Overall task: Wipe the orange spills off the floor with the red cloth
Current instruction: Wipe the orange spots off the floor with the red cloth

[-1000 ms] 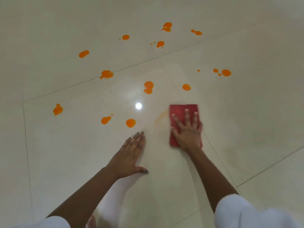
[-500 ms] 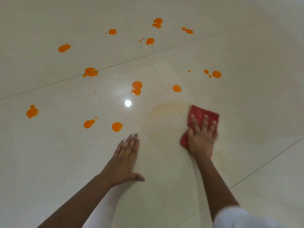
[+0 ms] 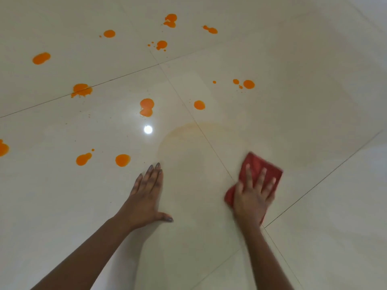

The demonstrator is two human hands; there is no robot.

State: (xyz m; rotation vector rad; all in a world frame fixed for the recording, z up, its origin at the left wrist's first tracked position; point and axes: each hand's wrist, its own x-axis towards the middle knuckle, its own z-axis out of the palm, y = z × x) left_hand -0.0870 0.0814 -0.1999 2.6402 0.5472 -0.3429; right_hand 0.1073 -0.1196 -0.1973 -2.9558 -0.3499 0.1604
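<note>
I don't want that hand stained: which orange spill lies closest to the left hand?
The single round orange spill just left of the fingertips of the left hand; the longer blob beside it and all others lie farther off.

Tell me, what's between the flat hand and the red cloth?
Only shiny floor in the head view: between the left hand and the red cloth run a thin tile joint and a faint yellowish smear, no orange blobs.
</note>
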